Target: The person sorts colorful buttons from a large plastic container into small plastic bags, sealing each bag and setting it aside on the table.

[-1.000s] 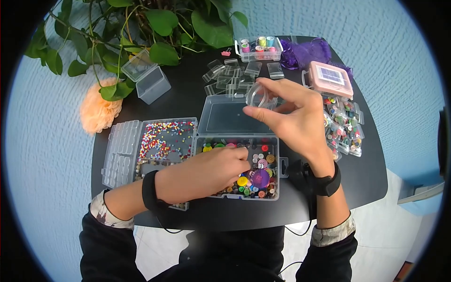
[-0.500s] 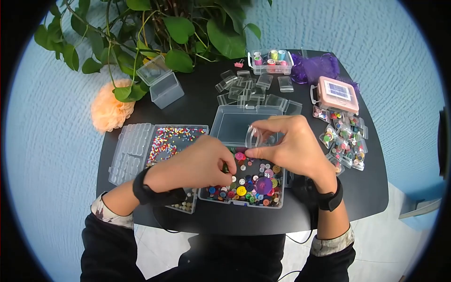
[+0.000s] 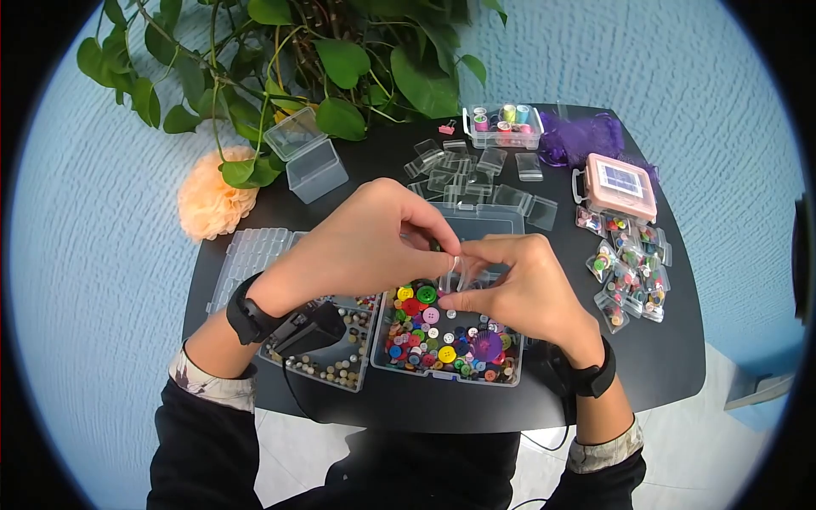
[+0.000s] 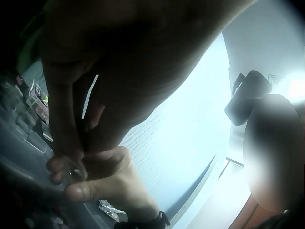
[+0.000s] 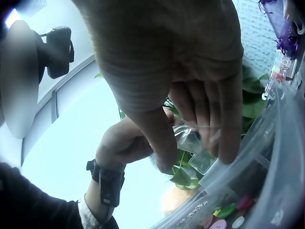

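The right hand (image 3: 534, 285) pinches a small clear plastic bag (image 3: 459, 274) between thumb and fingers over the button box. At the bag's mouth are the left hand's (image 3: 361, 246) thumb and fingertips, pinched together; a dark bit shows between them, too small to name. In the right wrist view the clear bag (image 5: 188, 138) spans the right thumb and fingers. Below both hands, the clear box (image 3: 444, 376) holds loose buttons of many colours, with a large purple one (image 3: 487, 346) at the right. Its raised lid (image 3: 501, 223) is partly hidden behind the hands.
Left of the buttons stands a bead box (image 3: 327, 382). Empty clear bags (image 3: 459, 174) lie behind; filled bags (image 3: 629, 272) are heaped at the right, near a pink case (image 3: 620, 187). A thread spool box (image 3: 503, 136), open clear container (image 3: 316, 172), peach pouf (image 3: 217, 195) and plant surround the back.
The left hand has risen from the buttons and moved right to the bag's mouth. The right hand has come down with the bag, nearer the box. The head view has shifted.
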Demonstrator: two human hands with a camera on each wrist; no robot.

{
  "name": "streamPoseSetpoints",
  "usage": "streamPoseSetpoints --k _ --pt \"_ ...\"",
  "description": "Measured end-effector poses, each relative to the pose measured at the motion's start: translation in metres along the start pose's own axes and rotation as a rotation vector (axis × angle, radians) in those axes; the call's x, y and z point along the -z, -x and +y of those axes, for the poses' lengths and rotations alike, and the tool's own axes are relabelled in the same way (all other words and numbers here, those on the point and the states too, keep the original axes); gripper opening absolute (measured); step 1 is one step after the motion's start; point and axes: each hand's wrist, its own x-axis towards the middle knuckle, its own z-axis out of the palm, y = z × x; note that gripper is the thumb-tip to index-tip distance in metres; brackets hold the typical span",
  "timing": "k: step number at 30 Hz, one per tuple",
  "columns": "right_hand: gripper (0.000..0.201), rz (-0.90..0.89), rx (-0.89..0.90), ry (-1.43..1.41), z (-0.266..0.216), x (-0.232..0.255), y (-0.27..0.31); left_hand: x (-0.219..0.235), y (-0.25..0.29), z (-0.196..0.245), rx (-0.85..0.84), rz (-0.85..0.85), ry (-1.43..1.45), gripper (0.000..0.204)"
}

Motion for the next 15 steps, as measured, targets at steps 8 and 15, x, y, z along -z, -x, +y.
streamPoseSetpoints --k 8,15 --pt "0.043 -0.009 0.039 -0.011 0.002 -0.003 0.0 -0.004 0.004 0.007 0.07 0.029 -0.062 0.017" --pt "0.04 0.046 0.079 -0.054 0.002 -0.006 0.001 -0.002 0.011 0.011 0.029 0.053 -0.05 0.02"
